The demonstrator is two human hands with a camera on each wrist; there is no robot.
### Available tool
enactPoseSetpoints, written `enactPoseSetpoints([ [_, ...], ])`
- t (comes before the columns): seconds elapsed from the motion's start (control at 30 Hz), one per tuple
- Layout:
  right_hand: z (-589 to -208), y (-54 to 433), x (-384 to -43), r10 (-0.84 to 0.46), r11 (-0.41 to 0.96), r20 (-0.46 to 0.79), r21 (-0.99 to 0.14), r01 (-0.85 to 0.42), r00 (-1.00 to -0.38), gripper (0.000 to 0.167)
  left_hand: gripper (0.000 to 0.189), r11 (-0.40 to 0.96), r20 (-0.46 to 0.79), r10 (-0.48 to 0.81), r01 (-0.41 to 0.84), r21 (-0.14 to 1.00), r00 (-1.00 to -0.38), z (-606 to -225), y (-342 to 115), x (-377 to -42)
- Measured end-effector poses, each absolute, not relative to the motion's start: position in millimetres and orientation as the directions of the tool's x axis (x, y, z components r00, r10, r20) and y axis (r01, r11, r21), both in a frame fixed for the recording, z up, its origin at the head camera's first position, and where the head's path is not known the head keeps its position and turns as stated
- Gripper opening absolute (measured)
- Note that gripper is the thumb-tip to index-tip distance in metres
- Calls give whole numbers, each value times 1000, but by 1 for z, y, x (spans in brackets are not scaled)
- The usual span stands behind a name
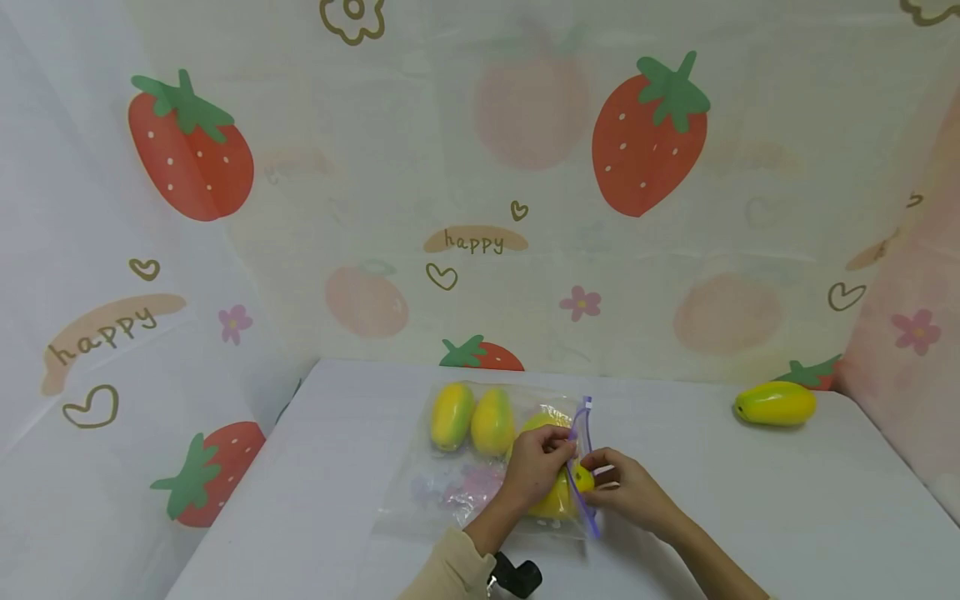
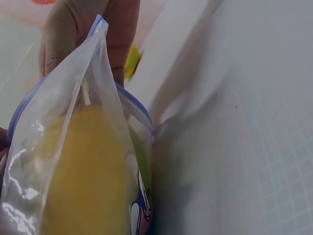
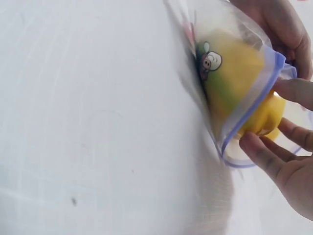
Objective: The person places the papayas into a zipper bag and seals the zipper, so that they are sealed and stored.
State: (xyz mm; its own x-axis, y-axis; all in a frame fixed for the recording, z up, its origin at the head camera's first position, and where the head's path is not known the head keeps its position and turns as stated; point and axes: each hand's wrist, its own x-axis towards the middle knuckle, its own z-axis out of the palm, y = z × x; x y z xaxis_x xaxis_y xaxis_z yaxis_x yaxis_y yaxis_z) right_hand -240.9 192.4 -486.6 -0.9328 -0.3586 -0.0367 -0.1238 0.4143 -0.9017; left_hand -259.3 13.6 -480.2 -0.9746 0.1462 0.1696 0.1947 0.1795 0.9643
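Note:
A clear zip bag (image 1: pixel 408 500) with a purple zip edge lies on the table, its mouth facing right. Inside are several yellow-green papayas, two of them (image 1: pixel 452 417) side by side at its far left. My left hand (image 1: pixel 536 467) pinches the upper side of the bag near the mouth. With thumb and fingers spread around its end, my right hand (image 1: pixel 630 487) holds a yellow papaya (image 3: pixel 269 112) partly in the bag's mouth. In the left wrist view the bag's plastic covers a large yellow papaya (image 2: pixel 88 171).
Another papaya (image 1: pixel 776 404) lies at the table's far right corner. A black object (image 1: pixel 517 575) shows by the left sleeve at the near edge. Printed cloth (image 1: pixel 480 167) with strawberries hangs behind the white table (image 1: pixel 300 500) and along its sides.

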Motion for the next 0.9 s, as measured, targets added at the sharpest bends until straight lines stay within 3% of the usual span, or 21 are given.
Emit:
enactPoseSetpoints([
  [0.33, -484, 190, -233, -307, 423, -116, -906, -26, -945, 37, 20, 154, 156, 158, 180, 972, -975, -475, 13, -254],
  [0.57, -480, 195, -232, -454, 336, -107, -940, -59, -885, 34, 21, 165, 137, 164, 164, 973, -977, -479, 12, -258],
  [0.9, -484, 196, -227, -545, 389, -40, -897, -211, -837, 33, 19, 163, 155, 150, 179, 970, -977, -474, 10, -259],
])
